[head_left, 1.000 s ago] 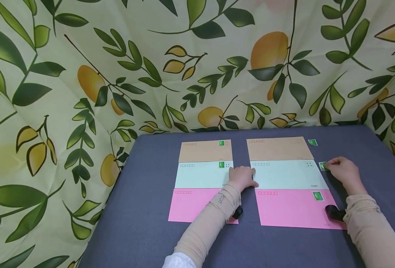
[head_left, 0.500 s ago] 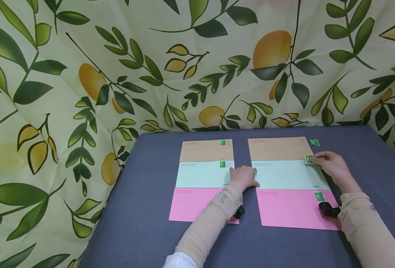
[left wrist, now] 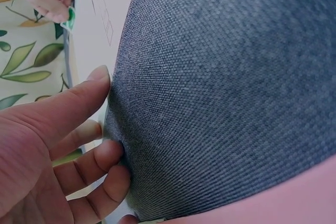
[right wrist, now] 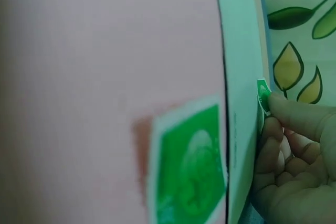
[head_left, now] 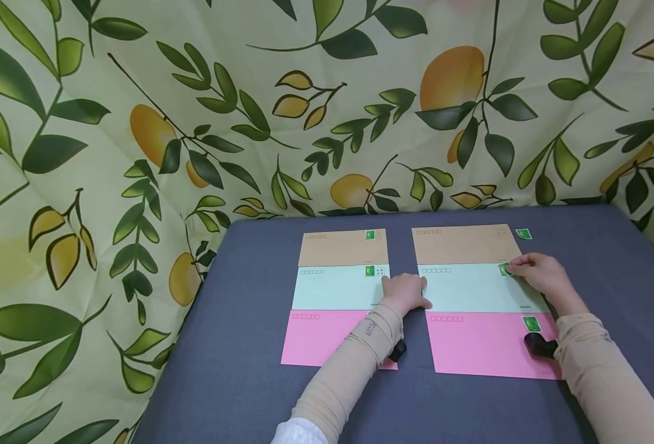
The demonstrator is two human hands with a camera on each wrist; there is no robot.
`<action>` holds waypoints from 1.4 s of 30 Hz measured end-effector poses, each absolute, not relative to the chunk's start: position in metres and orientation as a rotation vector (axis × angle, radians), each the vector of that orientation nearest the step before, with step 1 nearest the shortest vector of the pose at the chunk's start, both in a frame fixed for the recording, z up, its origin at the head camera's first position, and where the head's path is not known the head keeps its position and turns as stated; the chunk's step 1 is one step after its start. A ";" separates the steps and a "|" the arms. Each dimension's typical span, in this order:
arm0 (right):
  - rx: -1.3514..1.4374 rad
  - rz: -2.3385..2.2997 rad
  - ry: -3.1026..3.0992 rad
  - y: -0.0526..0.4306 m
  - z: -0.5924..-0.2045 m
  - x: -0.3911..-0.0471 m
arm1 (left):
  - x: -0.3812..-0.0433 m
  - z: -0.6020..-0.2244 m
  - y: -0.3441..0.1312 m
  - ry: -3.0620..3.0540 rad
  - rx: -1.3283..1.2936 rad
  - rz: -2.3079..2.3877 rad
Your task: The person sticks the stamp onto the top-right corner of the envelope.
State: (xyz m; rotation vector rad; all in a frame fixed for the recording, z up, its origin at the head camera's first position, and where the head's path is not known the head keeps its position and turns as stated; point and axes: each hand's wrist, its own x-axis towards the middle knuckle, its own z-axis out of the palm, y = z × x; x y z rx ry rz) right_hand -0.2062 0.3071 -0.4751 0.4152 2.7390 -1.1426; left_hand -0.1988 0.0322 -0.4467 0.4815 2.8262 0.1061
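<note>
In the head view my right hand (head_left: 546,280) pinches a green postage stamp (head_left: 504,269) between thumb and finger, over the top right corner of the right light-blue envelope (head_left: 474,293). The right wrist view shows the pinched stamp (right wrist: 263,95) standing at an angle to the paper. My left hand (head_left: 405,293) rests in the gap between the two columns of envelopes. Its thumb touches the left edge of the right light-blue envelope, and its other fingers reach toward the left light-blue envelope (head_left: 332,293).
Brown envelopes (head_left: 460,246) lie behind and pink envelopes (head_left: 479,348) in front, in both columns. One loose stamp (head_left: 524,234) lies on the dark tablecloth (head_left: 238,345) at the back right. Stamps sit on several envelopes. A leaf-patterned curtain (head_left: 305,148) hangs behind.
My right hand has carried the stamp left from the tablecloth beside the envelopes onto the corner of the right light-blue envelope. The left hand has stayed in place.
</note>
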 end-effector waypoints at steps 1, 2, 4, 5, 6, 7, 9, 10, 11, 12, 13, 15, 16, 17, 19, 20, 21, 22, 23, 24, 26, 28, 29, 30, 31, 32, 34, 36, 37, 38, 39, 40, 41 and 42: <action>0.421 -1.133 2.745 0.307 -0.476 -0.206 | -0.199 -0.447 0.032 2.825 0.484 0.104; 0.428 -1.129 2.747 0.306 -0.476 -0.206 | -0.199 -0.447 0.032 2.825 0.484 0.101; 0.439 -1.122 2.752 0.305 -0.477 -0.206 | -0.198 -0.446 0.033 2.825 0.487 0.096; 0.441 -1.124 2.754 0.305 -0.476 -0.206 | -0.198 -0.446 0.033 2.825 0.488 0.097; 0.442 -1.120 2.760 0.304 -0.476 -0.206 | -0.198 -0.446 0.033 2.825 0.488 0.098; 0.441 -1.114 2.768 0.304 -0.476 -0.206 | -0.198 -0.446 0.033 2.826 0.489 0.098; 0.452 -1.108 2.774 0.304 -0.476 -0.206 | -0.198 -0.446 0.032 2.826 0.489 0.100; 0.459 -1.103 2.778 0.303 -0.476 -0.207 | -0.198 -0.445 0.032 2.825 0.490 0.100; 0.465 -1.100 2.778 0.302 -0.476 -0.207 | -0.199 -0.445 0.032 2.825 0.490 0.101; 0.473 -1.098 2.777 0.302 -0.477 -0.208 | -0.199 -0.445 0.032 2.825 0.491 0.101; 0.480 -1.093 2.775 0.301 -0.477 -0.208 | -0.199 -0.445 0.032 2.825 0.492 0.101; 0.478 -1.079 2.777 0.300 -0.476 -0.209 | -0.199 -0.445 0.032 2.825 0.493 0.103; 0.466 -1.065 2.778 0.300 -0.475 -0.209 | -0.199 -0.445 0.032 2.825 0.493 0.102; 0.450 -1.050 2.779 0.300 -0.474 -0.209 | -0.199 -0.445 0.032 2.826 0.492 0.103; 0.402 -1.004 2.784 0.299 -0.472 -0.210 | -0.199 -0.446 0.033 2.825 0.490 0.104; 0.378 -0.983 2.783 0.298 -0.470 -0.210 | -0.199 -0.446 0.033 2.825 0.490 0.104; 0.357 -0.964 2.777 0.298 -0.469 -0.210 | -0.199 -0.446 0.033 2.825 0.490 0.104; 0.340 -0.943 2.775 0.297 -0.468 -0.211 | -0.199 -0.446 0.033 2.826 0.492 0.102; 0.329 -0.927 2.772 0.296 -0.468 -0.211 | -0.200 -0.446 0.033 2.828 0.498 0.098; 0.326 -0.912 2.767 0.295 -0.467 -0.211 | -0.199 -0.446 0.033 2.830 0.506 0.093; 0.332 -0.888 2.753 0.293 -0.467 -0.212 | -0.199 -0.446 0.033 2.832 0.521 0.076; 0.338 -0.867 2.749 0.293 -0.467 -0.211 | -0.199 -0.445 0.033 2.835 0.545 0.059; 0.340 -0.859 2.750 0.293 -0.467 -0.211 | -0.199 -0.445 0.034 2.837 0.556 0.053; 0.337 -0.851 2.752 0.293 -0.467 -0.211 | -0.199 -0.445 0.034 2.837 0.565 0.054; 0.327 -0.843 2.759 0.293 -0.467 -0.211 | -0.199 -0.444 0.034 2.838 0.575 0.051; 0.314 -0.833 2.772 0.294 -0.466 -0.211 | -0.199 -0.444 0.035 2.841 0.588 0.049; 0.297 -0.830 2.783 0.294 -0.465 -0.211 | -0.201 -0.444 0.034 2.849 0.606 0.056; 0.282 -0.823 2.793 0.294 -0.464 -0.211 | -0.204 -0.445 0.034 2.865 0.612 0.076; 0.276 -0.820 2.797 0.294 -0.463 -0.212 | -0.205 -0.445 0.034 2.878 0.614 0.094; 0.273 -0.818 2.799 0.294 -0.462 -0.212 | -0.207 -0.446 0.033 2.889 0.616 0.119; 0.276 -0.819 2.794 0.294 -0.461 -0.212 | -0.209 -0.447 0.033 2.900 0.611 0.148; 0.279 -0.818 2.791 0.293 -0.461 -0.213 | -0.210 -0.448 0.033 2.908 0.601 0.178; 0.281 -0.820 2.784 0.293 -0.461 -0.213 | -0.212 -0.450 0.033 2.917 0.588 0.205; 0.285 -0.824 2.774 0.293 -0.460 -0.213 | -0.213 -0.451 0.034 2.922 0.576 0.226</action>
